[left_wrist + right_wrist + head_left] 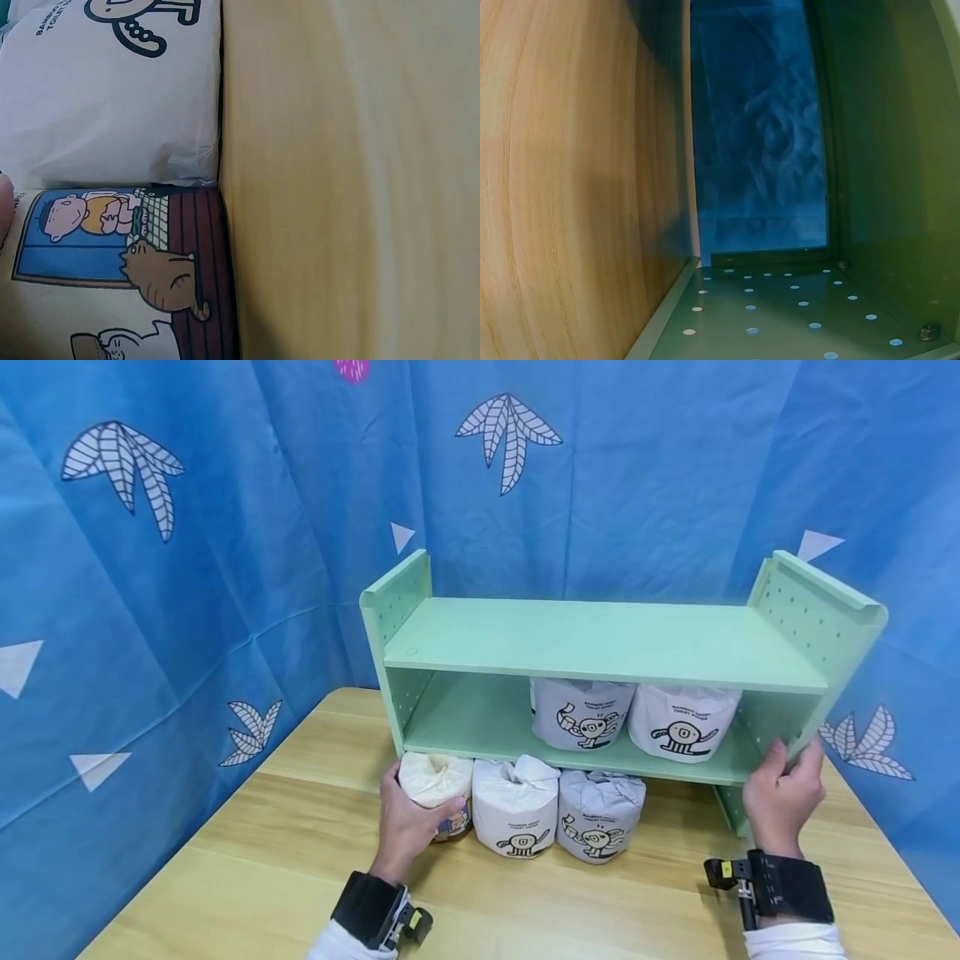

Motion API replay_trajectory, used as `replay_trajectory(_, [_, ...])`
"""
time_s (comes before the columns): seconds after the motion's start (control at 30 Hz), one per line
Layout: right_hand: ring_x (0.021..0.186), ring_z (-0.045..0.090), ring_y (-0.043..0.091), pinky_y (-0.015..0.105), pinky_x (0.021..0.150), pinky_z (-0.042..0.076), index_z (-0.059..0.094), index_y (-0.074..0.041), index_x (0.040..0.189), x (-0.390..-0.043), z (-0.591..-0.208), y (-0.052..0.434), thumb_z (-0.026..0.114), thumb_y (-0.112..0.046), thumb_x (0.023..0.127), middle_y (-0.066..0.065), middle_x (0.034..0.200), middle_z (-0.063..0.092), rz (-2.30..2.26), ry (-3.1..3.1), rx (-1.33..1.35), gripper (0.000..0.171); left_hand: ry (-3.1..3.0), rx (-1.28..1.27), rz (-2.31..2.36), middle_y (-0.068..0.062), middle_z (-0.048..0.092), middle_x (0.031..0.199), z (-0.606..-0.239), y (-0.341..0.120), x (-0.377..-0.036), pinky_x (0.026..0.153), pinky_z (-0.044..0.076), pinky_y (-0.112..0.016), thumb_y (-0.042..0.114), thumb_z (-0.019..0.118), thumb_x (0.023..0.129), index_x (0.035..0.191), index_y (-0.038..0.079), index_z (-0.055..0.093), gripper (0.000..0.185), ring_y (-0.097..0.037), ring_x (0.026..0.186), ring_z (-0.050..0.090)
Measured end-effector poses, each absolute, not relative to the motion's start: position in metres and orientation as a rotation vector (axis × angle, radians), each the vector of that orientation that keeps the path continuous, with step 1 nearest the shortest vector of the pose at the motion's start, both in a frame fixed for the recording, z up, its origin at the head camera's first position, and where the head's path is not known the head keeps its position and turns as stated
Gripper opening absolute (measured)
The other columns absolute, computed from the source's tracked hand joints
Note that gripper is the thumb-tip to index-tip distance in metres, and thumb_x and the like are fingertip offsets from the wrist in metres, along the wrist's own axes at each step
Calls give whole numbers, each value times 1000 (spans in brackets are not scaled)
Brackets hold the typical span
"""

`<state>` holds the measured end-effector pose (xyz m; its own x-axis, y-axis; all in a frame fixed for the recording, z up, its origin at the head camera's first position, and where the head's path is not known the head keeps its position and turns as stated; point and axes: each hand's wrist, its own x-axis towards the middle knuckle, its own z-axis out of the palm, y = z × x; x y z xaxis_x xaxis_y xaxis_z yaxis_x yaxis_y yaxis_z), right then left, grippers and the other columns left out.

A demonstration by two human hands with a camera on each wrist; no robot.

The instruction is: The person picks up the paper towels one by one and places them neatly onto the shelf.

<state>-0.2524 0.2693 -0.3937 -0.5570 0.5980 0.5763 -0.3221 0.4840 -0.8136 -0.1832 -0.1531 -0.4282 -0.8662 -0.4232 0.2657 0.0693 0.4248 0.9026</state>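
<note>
My left hand (411, 822) holds a cream-wrapped toilet roll (435, 781), thumb across its front and fingers round its left side. The left wrist view shows the cartoon print of this toilet roll (97, 255) up close, against a white-wrapped roll (112, 112). In the head view that white roll (516, 814) stands in the middle, with a grey-wrapped roll (598, 818) to its right. At the right end, my right hand (783, 793) grips the side panel of a pale green two-tier shelf (600, 639). Part of its fingers are hidden behind the panel.
Two wrapped rolls, one grey (581, 714) and one white (682, 722), stand on the shelf's middle tier. Beneath it the wooden table (555, 910) extends forward. A blue printed curtain (637, 485) hangs behind. In the right wrist view, the perforated panel (780, 315) meets the table.
</note>
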Motion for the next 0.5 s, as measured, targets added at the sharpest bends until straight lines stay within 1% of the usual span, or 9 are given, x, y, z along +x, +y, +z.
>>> replay_trajectory(0.1, [123,53,31,39,103,42,45,-18,144,-252,-394,269,42,-23,103,14,135,56,1226,-1792,-230,41,-2234,313,-1446,-27,40,136,-427,-154,-183,108,31,-53,21,95,57,143,-5,23,114,-41,124,42])
replay_trajectory(0.23, [121,54,31,35,103,42,45,-19,144,-252,-394,268,43,-23,103,15,134,56,1218,-1790,-228,41,-2269,317,-1422,-27,40,136,-425,-156,-183,108,31,-54,23,95,57,144,-5,23,116,-42,124,42])
replay_trajectory(0.33, [121,54,32,35,102,43,45,-18,144,-252,-395,269,43,-24,103,15,134,57,1225,-1795,-233,41,-2312,309,-1375,-27,38,137,-424,-158,-182,107,32,-56,25,95,57,146,-5,22,119,-42,123,41])
replay_trajectory(0.5, [120,55,33,38,101,44,45,-21,143,-251,-394,269,42,-23,103,16,133,57,1220,-1796,-233,40,-2354,302,-1344,-23,38,134,-421,-161,-181,105,34,-56,25,95,56,147,-3,25,117,-39,120,41])
